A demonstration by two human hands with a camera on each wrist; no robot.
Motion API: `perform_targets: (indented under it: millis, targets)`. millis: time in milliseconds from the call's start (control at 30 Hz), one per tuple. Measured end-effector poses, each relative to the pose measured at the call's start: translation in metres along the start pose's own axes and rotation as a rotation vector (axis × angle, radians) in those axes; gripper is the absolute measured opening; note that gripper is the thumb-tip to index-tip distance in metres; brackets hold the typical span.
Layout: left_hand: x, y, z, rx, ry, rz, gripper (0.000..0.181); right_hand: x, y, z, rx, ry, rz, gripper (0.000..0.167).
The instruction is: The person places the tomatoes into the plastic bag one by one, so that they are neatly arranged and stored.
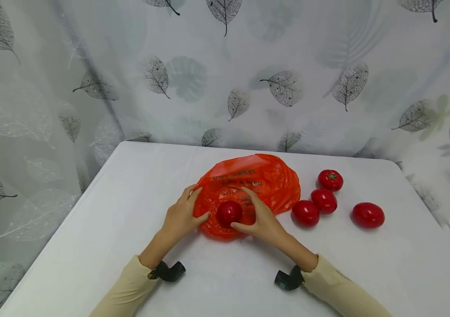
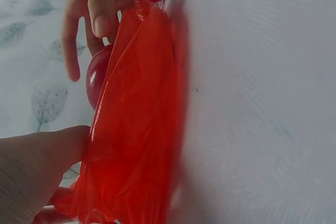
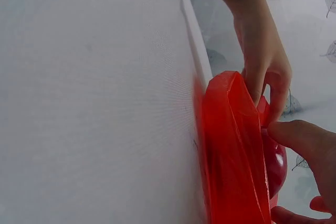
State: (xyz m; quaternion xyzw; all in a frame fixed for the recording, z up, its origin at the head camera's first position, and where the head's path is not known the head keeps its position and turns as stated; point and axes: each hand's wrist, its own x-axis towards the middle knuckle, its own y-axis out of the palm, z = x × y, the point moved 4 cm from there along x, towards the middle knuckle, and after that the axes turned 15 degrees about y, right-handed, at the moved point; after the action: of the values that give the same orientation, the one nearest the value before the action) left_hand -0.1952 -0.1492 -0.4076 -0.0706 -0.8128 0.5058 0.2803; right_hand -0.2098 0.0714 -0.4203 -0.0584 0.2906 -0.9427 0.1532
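Fingers (image 1: 187, 193) of the left hand (image 1: 179, 216) appear to pinch the left edge of an orange-red plastic bag (image 1: 278, 174). The right hand (image 1: 264, 223) is spread loosely around a tomato (image 1: 229, 212), its thumb at the fruit's near side without any evident grip. That tomato sits toward the near end of the bag, standing above the film in both wrist views; whether it lies inside I cannot tell.

The work in hand looks only partly done: one tomato is at the bag, and four are outside it on the worktop (image 1: 225, 281). Just right of the bag are a near tomato (image 1: 305, 214), a middle tomato (image 1: 323, 201) and a far tomato (image 1: 330, 180) with a green top; a fourth tomato (image 1: 368, 215) rests apart, farther right. The bag's limp, rumpled film could get in the way. Beyond the far edge hangs leaf-printed fabric (image 1: 209, 39).
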Motion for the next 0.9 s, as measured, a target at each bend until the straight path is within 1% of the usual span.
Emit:
perform_targets:
  millis: [67,167,300,367,533,667,767,900]
  targets:
    - [0.001,0.003,-0.001,-0.012,-0.003,0.013,0.071,-0.004,-0.005,-0.003,0.021,-0.006,-0.029,0.09]
    - [-0.001,0.004,-0.002,-0.033,-0.023,0.026,0.072,-0.01,-0.01,-0.005,0.041,-0.039,-0.071,0.085]
    - [-0.002,0.001,-0.001,-0.046,-0.039,0.006,0.072,-0.013,-0.018,-0.005,0.081,-0.072,-0.11,0.078]
    - [0.0,0.0,0.0,-0.047,-0.036,-0.003,0.073,-0.013,-0.022,-0.005,0.097,-0.069,-0.127,0.074]
    - [0.0,0.0,0.003,-0.033,-0.032,0.005,0.072,-0.014,-0.031,-0.005,0.094,-0.044,-0.143,0.065]
    - [0.0,0.002,0.004,-0.033,-0.025,0.011,0.07,-0.019,-0.038,-0.007,0.088,-0.037,-0.175,0.062]
    - [0.001,0.004,0.004,-0.034,-0.024,0.015,0.07,-0.023,-0.045,-0.008,0.089,-0.047,-0.2,0.061]
    - [0.002,0.003,0.002,-0.029,-0.021,0.0,0.07,-0.027,-0.053,-0.006,0.091,-0.067,-0.225,0.056]
